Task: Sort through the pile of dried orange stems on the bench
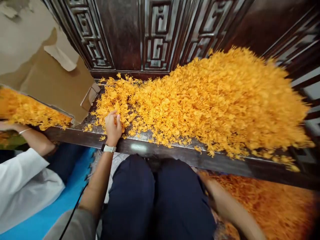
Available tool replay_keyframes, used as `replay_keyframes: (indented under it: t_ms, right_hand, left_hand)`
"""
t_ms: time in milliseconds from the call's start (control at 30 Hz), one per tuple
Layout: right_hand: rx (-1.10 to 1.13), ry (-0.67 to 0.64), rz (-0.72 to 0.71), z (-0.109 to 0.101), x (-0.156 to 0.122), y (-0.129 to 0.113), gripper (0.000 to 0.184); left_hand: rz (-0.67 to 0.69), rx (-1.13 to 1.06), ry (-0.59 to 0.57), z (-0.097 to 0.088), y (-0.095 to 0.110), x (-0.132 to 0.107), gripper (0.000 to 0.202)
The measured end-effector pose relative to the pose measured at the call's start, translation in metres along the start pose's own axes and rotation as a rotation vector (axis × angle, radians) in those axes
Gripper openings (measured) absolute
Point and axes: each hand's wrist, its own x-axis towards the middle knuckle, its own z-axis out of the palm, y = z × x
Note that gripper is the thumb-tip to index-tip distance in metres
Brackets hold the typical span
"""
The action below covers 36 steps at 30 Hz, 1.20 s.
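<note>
A big heap of small orange plastic flower pieces covers a dark wooden bench in front of me. My left hand rests on the heap's near left edge, fingers curled round a few pieces; a white watch sits on its wrist. My right arm reaches down past my right knee toward more orange pieces below the bench. The right hand itself is hidden behind my leg.
A cardboard box with orange pieces stands at the left. Beside me sits another person in a white sleeve, their arm near the box. Carved dark wood panels rise behind the bench. Blue floor mat at lower left.
</note>
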Motion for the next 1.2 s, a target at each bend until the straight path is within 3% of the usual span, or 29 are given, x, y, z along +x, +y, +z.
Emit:
replay_keyframes:
  t_ms: [67, 167, 233, 300, 400, 500, 633, 733, 833, 900, 1033, 1200]
  right_hand:
    - [-0.094, -0.11, -0.101, -0.017, 0.048, -0.026, 0.033]
    - [-0.241, -0.085, -0.278, -0.026, 0.119, -0.097, 0.027]
    - [-0.207, -0.112, -0.445, -0.014, 0.174, -0.146, 0.029]
    - [-0.266, 0.049, -0.503, 0.007, 0.234, -0.182, 0.031]
    - [-0.483, 0.264, -0.481, 0.037, 0.319, -0.208, 0.032]
    - [-0.648, 0.312, -0.383, 0.05, 0.373, -0.217, 0.034]
    - [-0.647, 0.332, -0.289, 0.046, 0.398, -0.218, 0.037]
    - [-0.627, 0.342, -0.301, 0.041, 0.402, -0.218, 0.04]
    - [-0.635, 0.202, -0.307, 0.042, 0.406, -0.22, 0.027]
    - [-0.63, 0.176, -0.312, 0.043, 0.408, -0.222, 0.018]
    - [-0.595, 0.284, -0.3, 0.027, 0.411, -0.224, 0.022]
    - [-0.393, 0.411, -0.2, -0.019, 0.403, -0.227, 0.023]
  left_hand:
    - [0.019, -0.006, -0.019, 0.002, -0.002, -0.002, 0.027]
    - [0.041, 0.013, -0.056, 0.004, -0.006, -0.004, 0.03]
    - [0.037, 0.045, -0.091, 0.005, -0.009, -0.005, 0.031]
    - [0.021, 0.098, -0.137, 0.007, -0.012, -0.004, 0.033]
    - [-0.005, 0.171, -0.216, 0.007, -0.009, 0.002, 0.035]
    - [-0.005, 0.123, -0.219, 0.003, 0.002, 0.017, 0.033]
    - [0.005, 0.044, -0.056, -0.009, 0.021, 0.048, 0.043]
    - [-0.001, 0.086, -0.02, -0.014, 0.03, 0.075, 0.054]
    - [-0.044, 0.16, -0.083, -0.011, 0.029, 0.1, 0.069]
    - [-0.082, 0.191, -0.164, -0.005, 0.024, 0.113, 0.079]
    - [-0.169, 0.206, -0.292, 0.012, 0.008, 0.123, 0.101]
    - [-0.258, 0.204, -0.308, 0.024, 0.006, 0.118, 0.114]
